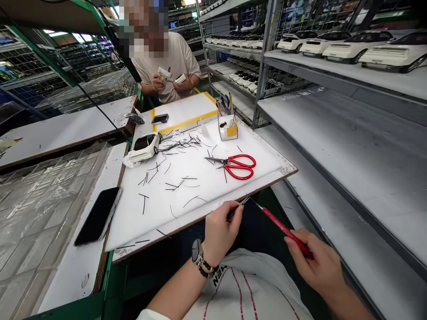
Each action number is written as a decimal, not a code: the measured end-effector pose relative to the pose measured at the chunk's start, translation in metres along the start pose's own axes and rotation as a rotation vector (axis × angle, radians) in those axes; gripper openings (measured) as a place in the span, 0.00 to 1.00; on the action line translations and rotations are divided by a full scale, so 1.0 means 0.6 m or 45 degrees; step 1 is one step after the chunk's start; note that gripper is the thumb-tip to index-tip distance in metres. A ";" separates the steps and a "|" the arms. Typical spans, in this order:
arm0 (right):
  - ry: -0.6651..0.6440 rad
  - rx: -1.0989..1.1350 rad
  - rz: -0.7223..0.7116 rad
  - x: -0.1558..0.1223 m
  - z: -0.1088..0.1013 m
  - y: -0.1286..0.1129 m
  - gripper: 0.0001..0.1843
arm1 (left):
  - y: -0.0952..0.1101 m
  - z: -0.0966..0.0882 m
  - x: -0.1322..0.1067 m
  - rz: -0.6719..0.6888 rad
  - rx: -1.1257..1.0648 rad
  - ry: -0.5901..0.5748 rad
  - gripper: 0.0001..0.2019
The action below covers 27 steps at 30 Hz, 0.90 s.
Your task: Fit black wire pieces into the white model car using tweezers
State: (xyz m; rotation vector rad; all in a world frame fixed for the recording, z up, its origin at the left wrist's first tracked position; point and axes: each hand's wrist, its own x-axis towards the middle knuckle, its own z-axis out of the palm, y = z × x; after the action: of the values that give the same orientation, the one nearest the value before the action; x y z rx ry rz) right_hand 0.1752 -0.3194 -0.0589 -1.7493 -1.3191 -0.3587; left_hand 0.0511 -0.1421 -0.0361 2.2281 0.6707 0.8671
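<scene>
In front of my body, past the table's near edge, my left hand point(223, 224) is closed in a pinch. Thumb and forefinger hold a small thin piece point(244, 201), dark with a pale, shiny end; its exact kind is too small to tell. My right hand point(315, 260) grips a red pen-shaped tool point(283, 229) with a thin pointed tip. That tip points at the small piece and is close to it; whether they touch I cannot tell. Red-handled scissors point(238, 166) lie on the white tabletop point(196, 171) just beyond my left hand.
Thin black strips point(182, 144) are scattered over the table. A white model car point(144, 147), a small white box point(228, 129) and a phone point(98, 216) lie around. Across the table a person point(170, 66) holds white parts. Shelves point(336, 120) with model cars stand right.
</scene>
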 end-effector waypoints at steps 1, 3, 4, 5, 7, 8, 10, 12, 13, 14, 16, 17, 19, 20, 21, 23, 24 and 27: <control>0.018 -0.003 0.006 -0.001 0.001 -0.001 0.05 | 0.000 0.001 0.000 0.007 0.010 0.002 0.03; 0.035 0.001 -0.004 -0.001 0.002 -0.001 0.05 | 0.000 0.002 -0.001 0.019 0.027 -0.002 0.03; 0.031 -0.004 -0.023 -0.002 0.002 0.000 0.05 | 0.001 0.002 -0.001 0.025 0.039 -0.005 0.03; 0.023 -0.015 -0.047 -0.002 0.003 0.002 0.05 | 0.001 0.003 -0.001 0.031 0.050 -0.011 0.04; 0.016 -0.080 -0.087 -0.003 0.004 0.010 0.06 | 0.002 0.004 0.000 0.037 0.072 -0.028 0.04; 0.036 -0.143 -0.087 -0.004 0.004 0.014 0.07 | 0.002 0.004 0.000 0.032 0.076 -0.037 0.05; 0.109 -0.292 -0.047 -0.008 0.003 0.022 0.08 | 0.002 0.005 0.000 0.000 0.068 -0.061 0.05; 0.174 -0.356 -0.035 -0.011 0.000 0.027 0.07 | 0.003 0.005 0.000 -0.052 0.034 -0.094 0.06; 0.173 -0.327 -0.067 -0.013 -0.002 0.028 0.06 | 0.003 0.006 -0.001 -0.080 0.010 -0.114 0.06; 0.143 -0.265 -0.117 -0.013 -0.003 0.029 0.06 | 0.003 0.006 -0.002 -0.105 -0.015 -0.135 0.06; 0.053 -0.136 -0.215 -0.012 -0.006 0.030 0.06 | 0.004 0.007 -0.003 -0.147 -0.058 -0.166 0.06; 0.013 -0.105 -0.244 -0.012 -0.007 0.032 0.06 | 0.005 0.007 -0.004 -0.164 -0.075 -0.177 0.06; -0.010 -0.197 -0.218 -0.012 -0.008 0.040 0.07 | 0.007 0.006 -0.005 -0.199 -0.103 -0.190 0.07; 0.008 -0.294 -0.179 -0.013 -0.009 0.045 0.08 | 0.007 0.005 -0.005 -0.225 -0.120 -0.195 0.07; 0.038 -0.386 -0.140 -0.014 -0.009 0.049 0.09 | 0.008 0.004 -0.004 -0.259 -0.143 -0.204 0.08; 0.102 -0.440 -0.089 -0.016 -0.010 0.053 0.08 | 0.010 0.001 -0.002 -0.339 -0.213 -0.241 0.09; 0.120 -0.373 -0.098 -0.017 -0.010 0.051 0.07 | 0.011 0.000 -0.001 -0.381 -0.264 -0.272 0.09; 0.055 -0.028 -0.154 -0.013 -0.012 0.035 0.07 | 0.013 -0.004 0.004 -0.506 -0.473 -0.399 0.10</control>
State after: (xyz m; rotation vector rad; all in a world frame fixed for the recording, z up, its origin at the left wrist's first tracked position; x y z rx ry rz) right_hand 0.1922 -0.3306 -0.0702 -1.6752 -1.3977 -0.4784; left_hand 0.0525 -0.1448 -0.0285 1.7617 0.7023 0.3924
